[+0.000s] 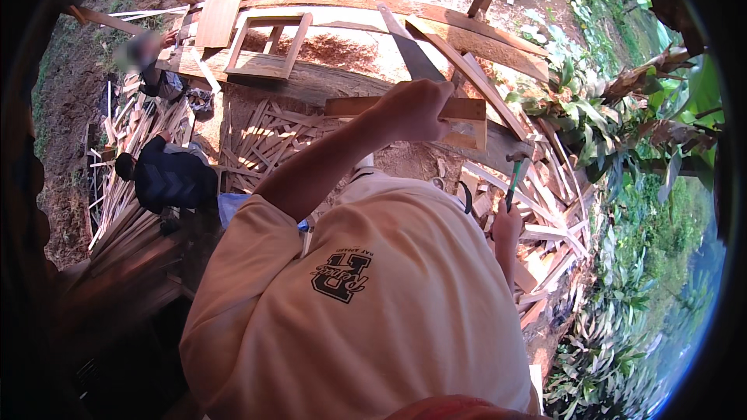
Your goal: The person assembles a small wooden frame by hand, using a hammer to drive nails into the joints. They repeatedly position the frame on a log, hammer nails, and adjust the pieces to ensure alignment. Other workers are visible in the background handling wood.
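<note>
- Left hand (pixel 420 109): grip closed in a fist, looks clamped on the saw (pixel 410 50). Handle is hidden, so exact finger placement can't be told.
- Saw: blade points up and away from the body, broad end at the fist, past the far side of the board (pixel 468 110).
- Board: crosswise under or just behind the left fist. Can't tell if hand or blade touches it.
- Right hand (pixel 506 225): grip clamped on the green handle of the hammer (pixel 514 176), head up, well apart from the saw.
- Board has no free hand on it. My call: one tool down before any saw or hammer stroke, then that hand steadies the board.
- If sawing: wrist in line with blade, light first strokes, free fingers well off the line.
- If hammering: saw laid flat, teeth away, clear of the swing.
- Frame (pixel 299 47) rests on the tabletop (pixel 331 84), left of the saw; a blade swung left could knock it.
- Offcuts (pixel 268 136) litter the ground: footing could slip, so stance first.
- Co-worker (pixel 175 179) in dark top off to the left; check that side before swinging.
</note>
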Demonstrator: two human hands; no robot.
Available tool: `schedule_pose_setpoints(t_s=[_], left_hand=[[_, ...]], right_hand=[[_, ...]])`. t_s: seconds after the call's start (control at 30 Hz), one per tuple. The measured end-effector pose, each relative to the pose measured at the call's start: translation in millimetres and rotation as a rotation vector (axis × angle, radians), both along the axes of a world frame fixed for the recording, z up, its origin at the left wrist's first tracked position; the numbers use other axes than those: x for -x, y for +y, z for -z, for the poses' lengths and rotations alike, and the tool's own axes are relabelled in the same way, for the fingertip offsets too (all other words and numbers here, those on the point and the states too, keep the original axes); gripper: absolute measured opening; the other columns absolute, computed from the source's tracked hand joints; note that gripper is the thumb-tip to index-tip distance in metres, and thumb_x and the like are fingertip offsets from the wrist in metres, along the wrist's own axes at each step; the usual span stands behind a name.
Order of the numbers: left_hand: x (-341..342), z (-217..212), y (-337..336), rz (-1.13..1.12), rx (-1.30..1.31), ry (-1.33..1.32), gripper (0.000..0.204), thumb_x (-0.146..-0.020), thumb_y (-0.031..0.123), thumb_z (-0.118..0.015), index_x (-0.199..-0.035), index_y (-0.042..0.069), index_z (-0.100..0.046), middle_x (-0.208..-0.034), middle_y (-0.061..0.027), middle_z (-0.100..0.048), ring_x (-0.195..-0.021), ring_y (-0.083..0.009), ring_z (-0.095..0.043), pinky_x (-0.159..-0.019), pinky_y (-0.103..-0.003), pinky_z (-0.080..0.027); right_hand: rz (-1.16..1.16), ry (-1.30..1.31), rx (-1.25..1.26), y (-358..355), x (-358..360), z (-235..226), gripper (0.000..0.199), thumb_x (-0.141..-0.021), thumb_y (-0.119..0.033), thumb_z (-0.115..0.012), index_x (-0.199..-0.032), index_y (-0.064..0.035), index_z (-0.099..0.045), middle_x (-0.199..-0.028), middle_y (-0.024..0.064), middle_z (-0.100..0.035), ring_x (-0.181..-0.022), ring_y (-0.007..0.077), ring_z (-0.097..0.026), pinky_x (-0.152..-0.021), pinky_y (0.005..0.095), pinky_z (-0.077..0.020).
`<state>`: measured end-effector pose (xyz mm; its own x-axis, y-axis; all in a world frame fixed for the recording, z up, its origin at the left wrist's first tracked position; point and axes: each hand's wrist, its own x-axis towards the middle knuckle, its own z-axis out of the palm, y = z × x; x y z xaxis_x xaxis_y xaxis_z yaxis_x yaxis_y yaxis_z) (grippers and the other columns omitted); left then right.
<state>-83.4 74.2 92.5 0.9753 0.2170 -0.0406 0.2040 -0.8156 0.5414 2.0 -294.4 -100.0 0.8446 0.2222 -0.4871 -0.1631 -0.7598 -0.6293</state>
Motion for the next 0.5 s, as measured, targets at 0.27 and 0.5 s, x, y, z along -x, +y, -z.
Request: schedule_pose_setpoints(t_s=[0.27,0.5], left_hand=[[110.9,-63.3,92.5,-0.586,0.652,-0.079,0.032,-0.093,0.033,-0.077,-0.088,0.007,-0.06,-0.069,0.0008,-0.057,-0.059,-0.0086,-0.056,-0.056,-0.028,-0.048],[169.7,-69.6,127.5,-1.155,0.946,-0.482,0.029,-0.093,0.031,-0.077,-0.088,0.008,-0.06,-0.067,-0.0019,-0.055,-0.054,-0.0138,-0.054,-0.056,-0.032,-0.047]], right_hand=[[-0.391,-0.32,0.181,65.1,-50.1,56.8,0.027,-0.096,-0.026,-0.062,-0.102,-0.0009,-0.055,-0.091,0.0266,-0.068,-0.089,0.0479,-0.067,-0.077,0.0574,-0.0506],[-0.566,-0.541,0.189,77.0,-76.9,116.8,0.025,-0.092,-0.018,-0.069,-0.105,-0.0022,-0.055,-0.104,0.0213,-0.065,-0.1,0.0437,-0.064,-0.084,0.0547,-0.0521]])
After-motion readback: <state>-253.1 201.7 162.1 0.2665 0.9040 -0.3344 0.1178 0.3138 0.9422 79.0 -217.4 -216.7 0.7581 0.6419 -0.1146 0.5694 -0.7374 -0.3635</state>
